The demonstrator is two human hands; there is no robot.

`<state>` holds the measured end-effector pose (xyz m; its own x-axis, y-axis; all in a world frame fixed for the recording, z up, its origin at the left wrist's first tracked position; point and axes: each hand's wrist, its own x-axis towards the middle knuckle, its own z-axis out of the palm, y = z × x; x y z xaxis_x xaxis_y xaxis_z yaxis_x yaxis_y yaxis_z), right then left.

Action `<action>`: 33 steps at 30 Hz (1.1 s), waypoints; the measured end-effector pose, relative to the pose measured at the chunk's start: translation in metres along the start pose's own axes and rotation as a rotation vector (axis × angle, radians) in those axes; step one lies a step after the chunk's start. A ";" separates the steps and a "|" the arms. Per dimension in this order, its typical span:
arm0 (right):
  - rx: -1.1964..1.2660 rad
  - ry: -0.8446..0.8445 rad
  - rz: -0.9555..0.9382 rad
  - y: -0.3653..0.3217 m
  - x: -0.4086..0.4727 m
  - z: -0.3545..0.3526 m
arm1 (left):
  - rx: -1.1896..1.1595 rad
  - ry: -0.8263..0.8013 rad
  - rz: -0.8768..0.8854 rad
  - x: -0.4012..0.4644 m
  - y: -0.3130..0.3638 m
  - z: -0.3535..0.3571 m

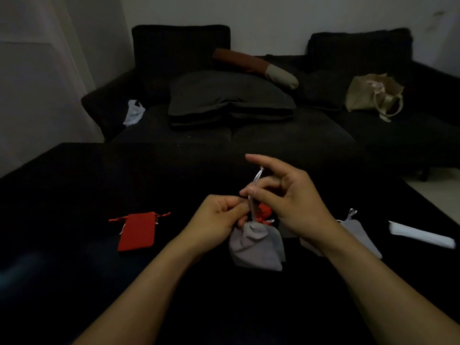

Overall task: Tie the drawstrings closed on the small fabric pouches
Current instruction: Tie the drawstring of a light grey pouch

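Fingers [251,192] of both hands pinch the white drawstring [256,178] above the grey pouch [256,247].

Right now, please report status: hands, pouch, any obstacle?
Left hand pinches grey pouch neck. Right hand pulls white drawstring upward. Knot not yet visible. Second red pouch directly behind, partly hidden.

bare table [74,185] left-front | red pouch [137,232] left | grey pouch [358,235], white strip [420,236] right
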<state>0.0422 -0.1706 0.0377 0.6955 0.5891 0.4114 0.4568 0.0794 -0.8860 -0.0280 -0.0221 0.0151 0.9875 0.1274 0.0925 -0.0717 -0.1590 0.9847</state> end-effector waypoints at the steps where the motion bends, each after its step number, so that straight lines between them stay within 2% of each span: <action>1: -0.056 -0.002 -0.023 -0.001 0.000 -0.001 | -0.016 -0.060 -0.019 -0.001 0.002 0.002; 4: -0.050 -0.006 0.010 -0.001 -0.002 -0.006 | -0.103 -0.144 -0.075 -0.001 0.006 0.008; 9: -0.015 0.001 0.132 0.012 -0.004 -0.013 | -0.384 -0.097 -0.194 0.006 0.007 0.018; 13: 0.013 0.009 0.199 0.020 -0.003 -0.014 | -0.153 -0.040 -0.110 0.007 0.001 0.025; 16: -0.001 0.044 0.217 0.023 -0.001 -0.019 | -0.161 0.099 -0.115 0.012 -0.002 0.024; 19: 0.000 0.109 0.215 0.025 0.000 -0.023 | -0.158 0.169 -0.142 0.015 -0.006 0.020; 24: -0.030 0.057 0.222 0.028 -0.002 -0.015 | -0.111 0.114 -0.110 0.013 -0.008 0.020; 33: -0.027 -0.014 0.393 0.022 -0.001 -0.018 | -0.086 0.092 -0.116 0.010 -0.004 0.019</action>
<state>0.0618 -0.1843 0.0213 0.8126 0.5815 0.0385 0.1715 -0.1756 -0.9694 -0.0149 -0.0389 0.0094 0.9731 0.2300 -0.0128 0.0260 -0.0543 0.9982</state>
